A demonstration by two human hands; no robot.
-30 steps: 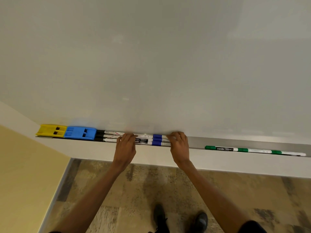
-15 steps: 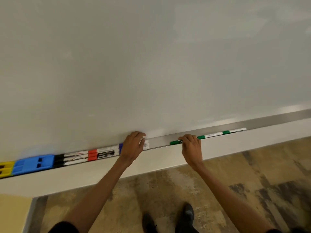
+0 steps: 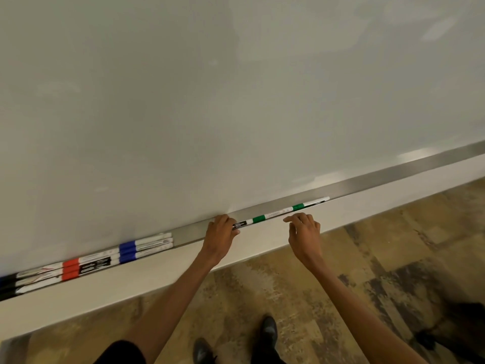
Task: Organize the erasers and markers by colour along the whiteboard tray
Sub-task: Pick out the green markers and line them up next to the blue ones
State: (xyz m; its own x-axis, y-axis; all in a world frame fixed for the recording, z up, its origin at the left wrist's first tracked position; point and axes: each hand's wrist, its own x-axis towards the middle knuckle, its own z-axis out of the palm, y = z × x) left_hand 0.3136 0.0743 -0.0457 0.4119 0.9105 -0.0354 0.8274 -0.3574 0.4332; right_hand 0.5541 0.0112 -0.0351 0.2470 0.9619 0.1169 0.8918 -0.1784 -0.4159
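A metal tray (image 3: 380,177) runs under the whiteboard, sloping up to the right. Green markers (image 3: 280,212) lie end to end in it. My left hand (image 3: 220,233) closes on the left end of the nearest green marker, hiding its cap. My right hand (image 3: 304,229) hovers in front of the green markers, fingers apart, holding nothing. Left of my hands, blue-capped markers (image 3: 145,246) lie stacked in the tray. Further left are red-capped markers (image 3: 70,269), then black-capped markers (image 3: 8,283) at the frame's edge. No erasers show in this view.
The whiteboard (image 3: 236,101) fills the upper frame. A white ledge (image 3: 131,282) runs below the tray. My shoes (image 3: 267,329) stand on the mottled brown floor (image 3: 341,285). A stretch of bare tray lies between the blue markers and my left hand.
The view has swung right, so the erasers have left the frame. My left hand left the blue markers and went right onto the green marker's end. My right hand slid right and opened.
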